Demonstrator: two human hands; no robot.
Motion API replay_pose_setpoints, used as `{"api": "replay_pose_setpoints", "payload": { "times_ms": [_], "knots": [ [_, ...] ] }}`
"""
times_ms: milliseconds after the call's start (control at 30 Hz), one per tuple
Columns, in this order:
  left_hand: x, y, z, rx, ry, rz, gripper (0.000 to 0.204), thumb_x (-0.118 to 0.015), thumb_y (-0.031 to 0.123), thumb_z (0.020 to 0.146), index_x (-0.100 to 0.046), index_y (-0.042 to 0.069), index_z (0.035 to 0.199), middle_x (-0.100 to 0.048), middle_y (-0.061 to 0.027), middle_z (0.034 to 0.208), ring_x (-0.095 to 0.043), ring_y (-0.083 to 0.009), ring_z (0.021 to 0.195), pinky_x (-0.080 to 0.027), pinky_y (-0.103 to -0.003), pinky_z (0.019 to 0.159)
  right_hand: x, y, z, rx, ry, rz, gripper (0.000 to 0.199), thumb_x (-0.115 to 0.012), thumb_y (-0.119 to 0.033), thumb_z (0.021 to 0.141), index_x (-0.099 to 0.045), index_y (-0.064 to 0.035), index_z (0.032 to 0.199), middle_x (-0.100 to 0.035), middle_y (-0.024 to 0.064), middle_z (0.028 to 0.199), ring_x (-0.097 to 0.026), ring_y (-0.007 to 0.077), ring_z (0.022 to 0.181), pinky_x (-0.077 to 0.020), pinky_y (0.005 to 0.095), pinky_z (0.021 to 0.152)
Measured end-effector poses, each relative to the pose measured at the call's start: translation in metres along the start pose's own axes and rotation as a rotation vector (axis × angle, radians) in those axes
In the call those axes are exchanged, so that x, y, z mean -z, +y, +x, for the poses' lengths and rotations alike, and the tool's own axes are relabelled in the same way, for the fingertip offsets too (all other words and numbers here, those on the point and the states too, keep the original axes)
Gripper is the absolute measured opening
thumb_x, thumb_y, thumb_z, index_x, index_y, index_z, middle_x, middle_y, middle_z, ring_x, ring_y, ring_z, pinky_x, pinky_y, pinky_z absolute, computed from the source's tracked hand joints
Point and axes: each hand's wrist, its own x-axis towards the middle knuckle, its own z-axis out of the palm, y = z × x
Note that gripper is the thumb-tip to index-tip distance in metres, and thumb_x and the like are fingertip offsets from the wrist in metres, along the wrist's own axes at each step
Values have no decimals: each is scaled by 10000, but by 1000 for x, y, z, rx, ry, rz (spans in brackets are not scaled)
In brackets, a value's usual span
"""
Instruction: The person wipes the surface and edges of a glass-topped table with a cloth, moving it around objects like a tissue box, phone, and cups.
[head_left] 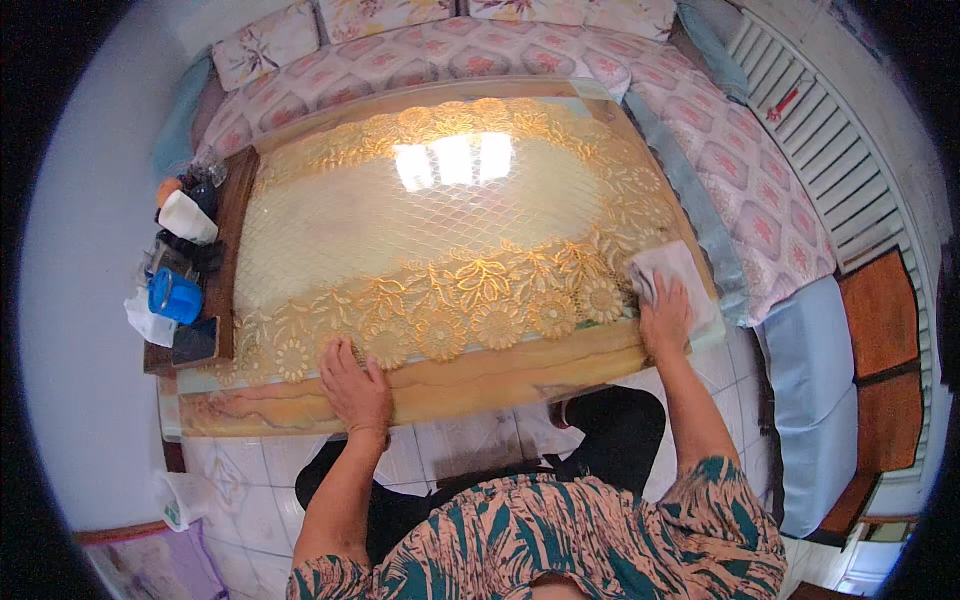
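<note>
In front of me stands a low table (480, 372) topped by a shiny sheet with a gold flower-and-leaf border (480, 285) round a pale lattice middle. My left hand (355, 388) lies flat near the front edge, left of centre, fingers spread and holding nothing. Over by the right front corner, my right hand (666, 318) presses on a pale folded cloth (672, 268), which spreads out beyond the fingertips and to the right of the hand. Its palm side and part of the cloth are hidden under it.
A dark wooden tray (238, 240) along the table's left side holds a blue cup (175, 296), a white roll (188, 218) and white tissue (150, 322). A sofa with a pink patterned cover (470, 55) borders the far and right sides. A white radiator (820, 130) stands behind it.
</note>
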Motion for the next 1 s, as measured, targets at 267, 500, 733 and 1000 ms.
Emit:
{"api": "replay_pose_setpoints", "payload": {
  "times_ms": [267,500,733,1000],
  "knots": [
    [5,6,2,33,-78,-35,506,-584,206,842,-440,15,1288,-429,-158,1357,-351,-356,1294,-260,-490,1077,-9,-173,-92,865,-278,362,816,-684,-228,688,-387,-226,1448,-278,208,1505,-252,387,1394,-182,543,1109],
    [2,1,6,-11,-71,-120,528,-600,151,801,-438,-5,1279,-430,-191,1349,-356,-395,1276,-265,-504,1072,-63,-347,-10,1013,-193,505,686,-671,-284,724,-469,-209,1375,-339,180,1481,-293,350,1381,-220,509,1103],
    [13,4,7,20,-117,-114,499,-586,168,824,-447,-8,1270,-441,-208,1329,-375,-397,1253,-271,-513,1065,-110,-304,143,603,-118,274,594,-574,-330,816,-467,-230,1391,-371,147,1474,-337,319,1361,-219,510,1109],
    [10,8,7,-16,-103,-88,495,-561,158,841,-429,-12,1287,-431,-209,1335,-370,-401,1252,-266,-514,1068,-73,-22,194,109,22,-20,610,-619,-291,816,-450,-201,1395,-394,174,1440,-359,354,1330,-284,505,1076]
  ]
}}
